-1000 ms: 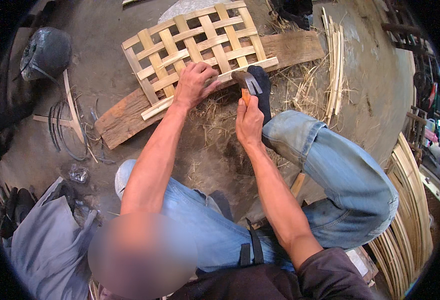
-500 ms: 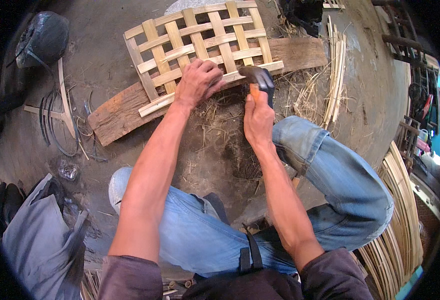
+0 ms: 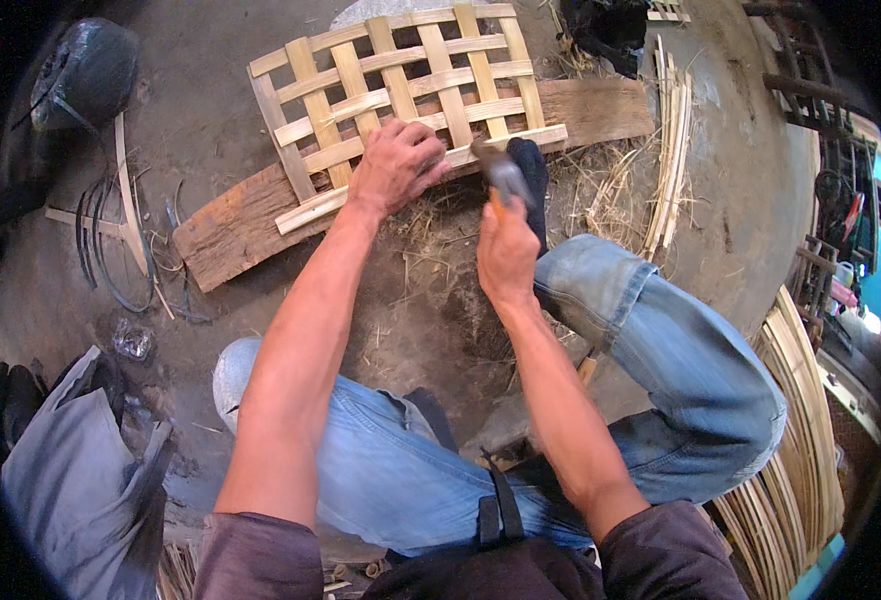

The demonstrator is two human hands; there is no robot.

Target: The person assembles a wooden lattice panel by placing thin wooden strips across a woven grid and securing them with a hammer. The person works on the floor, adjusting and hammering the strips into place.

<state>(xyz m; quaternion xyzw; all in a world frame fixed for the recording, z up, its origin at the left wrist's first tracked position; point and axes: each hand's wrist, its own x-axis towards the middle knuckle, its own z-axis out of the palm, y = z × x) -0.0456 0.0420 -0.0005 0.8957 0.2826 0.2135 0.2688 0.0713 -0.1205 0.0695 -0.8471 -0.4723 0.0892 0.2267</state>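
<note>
Two hands on the job. L hand (image 3: 393, 165): fingers half-curled at near edge of slat panel (image 3: 445, 85), on edge strip (image 3: 311, 211); pinching or just pressing, can't tell, undersides hidden. R hand (image 3: 508, 250): wrapped tight rnd hammer (image 3: 506, 180) handle, no gap; head blurred, close to strip, right of L fingers, contact unclear. Panel spreads beyond & either side of L fingers, near part over plank (image 3: 236, 230). Progress, my read: weave done, slats interlaced throughout; strip laid along full near edge. Fixing strip looks in hand; no nails visible, so joints done vs left unknown. Loose slats (image 3: 669, 160) well right of R fingers.
</note>
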